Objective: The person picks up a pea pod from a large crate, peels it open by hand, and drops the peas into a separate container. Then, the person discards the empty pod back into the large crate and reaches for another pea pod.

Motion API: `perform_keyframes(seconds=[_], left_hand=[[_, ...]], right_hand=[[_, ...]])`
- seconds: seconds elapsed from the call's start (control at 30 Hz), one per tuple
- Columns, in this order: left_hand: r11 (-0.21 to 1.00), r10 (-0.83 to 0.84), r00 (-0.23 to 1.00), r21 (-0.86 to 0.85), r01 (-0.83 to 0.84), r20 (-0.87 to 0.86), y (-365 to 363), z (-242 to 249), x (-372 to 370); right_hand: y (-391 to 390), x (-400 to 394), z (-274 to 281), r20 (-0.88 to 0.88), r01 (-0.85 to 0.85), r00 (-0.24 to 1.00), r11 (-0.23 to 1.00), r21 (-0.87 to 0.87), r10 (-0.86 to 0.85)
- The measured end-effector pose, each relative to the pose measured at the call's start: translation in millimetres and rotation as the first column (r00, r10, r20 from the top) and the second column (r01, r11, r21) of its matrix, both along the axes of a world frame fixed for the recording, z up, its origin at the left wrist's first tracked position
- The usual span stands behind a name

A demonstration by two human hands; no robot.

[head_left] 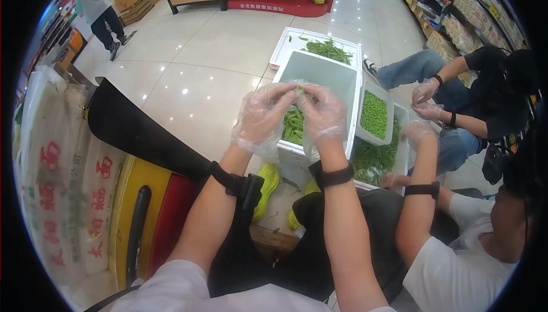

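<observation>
Both of my hands wear clear plastic gloves and meet above a white foam box (355,92). My left hand (261,115) and my right hand (324,112) pinch a small green pea pod (299,90) between thumbs and fingers; most of it is hidden by the fingertips. Below them, green pods (293,128) lie in the near part of the box. To the right, a clear tub (390,132) holds shelled green peas (374,115). It rests over another white foam box (402,169) with more greens (374,161).
More pods (328,51) lie on a white foam lid (281,55) beyond the box. Two co-workers sit at the right, their gloved hands (425,92) close to the tub. A black panel (142,129) juts in at left, beside stacked noodle bags (63,192). Another person (100,12) stands far left.
</observation>
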State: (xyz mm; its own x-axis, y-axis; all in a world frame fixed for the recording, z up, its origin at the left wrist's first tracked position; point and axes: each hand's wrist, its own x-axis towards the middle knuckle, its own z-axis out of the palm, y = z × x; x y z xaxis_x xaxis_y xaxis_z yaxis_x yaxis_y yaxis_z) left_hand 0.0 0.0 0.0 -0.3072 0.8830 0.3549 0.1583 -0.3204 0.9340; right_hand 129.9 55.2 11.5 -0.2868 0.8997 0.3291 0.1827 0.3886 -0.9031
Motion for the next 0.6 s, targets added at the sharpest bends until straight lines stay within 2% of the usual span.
perform_keyframes(seconds=[0.07,0.1,0.17,0.3,0.37,0.5,0.6], left_hand=[[0.999,-0.011,0.985,-0.028,0.016,0.173,-1,13,3],[0.998,-0.021,0.994,0.059,0.015,0.103,24,16,-25],[1.000,0.000,0.986,-0.020,0.003,0.170,11,12,-28],[0.999,0.012,0.969,-0.045,-0.001,0.248,8,6,-29],[0.992,0.053,0.968,-0.125,-0.022,0.247,9,5,-28],[0.993,0.029,0.965,-0.121,0.002,0.261,6,6,-35],[0.994,0.028,0.953,-0.107,0.005,0.303,2,9,-36]], right_hand=[[2,0,5,-0.017,-0.018,1.000,0.995,0.102,0.020],[28,-29,4,-0.085,-0.010,0.996,0.982,0.190,0.026],[20,-35,-5,-0.034,-0.029,0.999,0.937,0.347,0.043],[19,-35,-13,-0.016,-0.063,0.997,0.912,0.405,0.076],[17,-31,-9,0.135,-0.081,0.991,0.885,0.458,0.020],[9,-38,-2,0.169,-0.077,0.986,0.919,0.387,0.011],[1,-38,5,0.109,-0.074,0.993,0.946,0.316,0.041]])
